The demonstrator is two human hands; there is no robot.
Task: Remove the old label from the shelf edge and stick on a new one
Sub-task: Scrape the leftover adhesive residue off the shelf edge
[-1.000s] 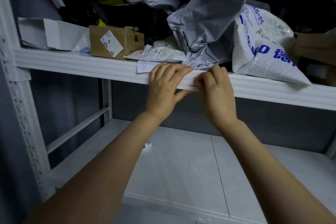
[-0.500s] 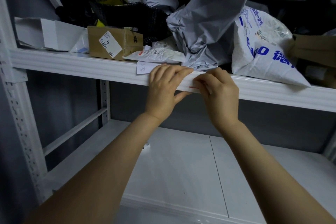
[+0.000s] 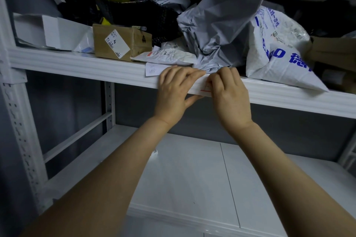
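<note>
A white label with a red line (image 3: 205, 88) lies on the front of the white shelf edge (image 3: 96, 67), mostly hidden between my hands. My left hand (image 3: 176, 90) clasps the edge just left of the label, fingers over the top and thumb underneath. My right hand (image 3: 229, 94) has curled fingertips on the label's right end; whether they pinch or press it is hidden. A white paper slip with handwriting (image 3: 154, 69) lies on the shelf top beside my left fingers.
The upper shelf is crowded: a cardboard box (image 3: 119, 43), a white box (image 3: 48, 31), grey mailer bags (image 3: 221, 31), a white bag with blue print (image 3: 275, 50). A small white scrap (image 3: 155, 152) lies on the lower shelf (image 3: 192, 175).
Both hands stay at the same spot on the shelf edge. My right fingertips have shifted slightly on the label.
</note>
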